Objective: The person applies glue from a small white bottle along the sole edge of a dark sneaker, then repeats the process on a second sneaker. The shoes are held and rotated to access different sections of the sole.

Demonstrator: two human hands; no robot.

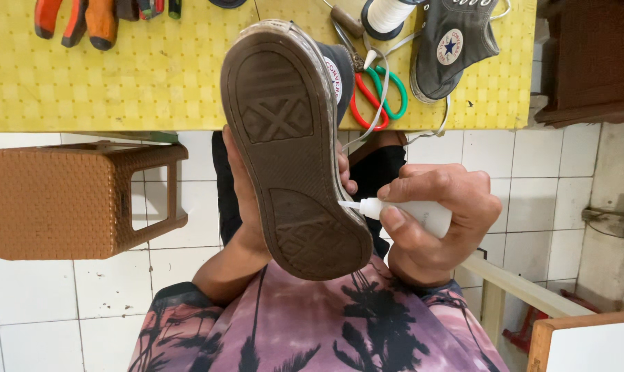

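Note:
My left hand point(242, 207) grips a worn grey canvas sneaker point(288, 148) from behind, its brown rubber sole turned up toward me. My right hand point(439, 224) is closed around a small white glue bottle point(422, 212). The bottle's thin nozzle touches the right edge of the sole near the heel. Fingertips of my left hand show at the sneaker's right side. The second grey sneaker point(453, 41) lies on the yellow table point(147, 76) at the upper right.
Scissors with one red and one green handle point(377, 96), a spool of white thread point(384, 15) and orange-handled tools point(85, 19) lie on the table. A brown plastic stool point(71, 200) stands on the white tiled floor at left. Wooden boards sit at lower right.

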